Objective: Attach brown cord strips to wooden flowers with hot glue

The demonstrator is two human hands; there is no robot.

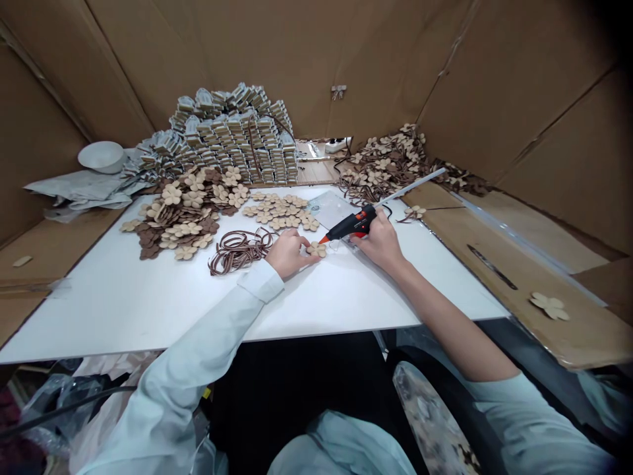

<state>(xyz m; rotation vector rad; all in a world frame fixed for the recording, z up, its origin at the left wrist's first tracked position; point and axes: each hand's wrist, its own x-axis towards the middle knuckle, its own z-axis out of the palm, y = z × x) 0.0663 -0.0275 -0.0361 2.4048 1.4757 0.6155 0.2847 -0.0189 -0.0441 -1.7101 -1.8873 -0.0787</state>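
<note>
My right hand [380, 239] is wrapped round a black and orange hot glue gun [350, 224], a long pale glue stick [410, 186] jutting from its back. The gun's orange nozzle is at a small beige flower cutout [316, 249] on the white table [316, 303]; whether it touches cannot be told. Thumb and fingers of my left hand [291, 253] pinch that flower at its left edge. Just left of this hand lies a tangle of brown cords [238, 251]. Behind it, several beige flowers [281, 211] are spread out flat.
A heap of beige and brown flowers [190, 211] sits at the left, below stacked small bundles [237, 142]. Flowers with cords [386, 161] are piled at the back right. A white bowl [102, 157] stands far left. Cardboard walls [297, 53] enclose the table; a dark blade-like strip [492, 266] lies right.
</note>
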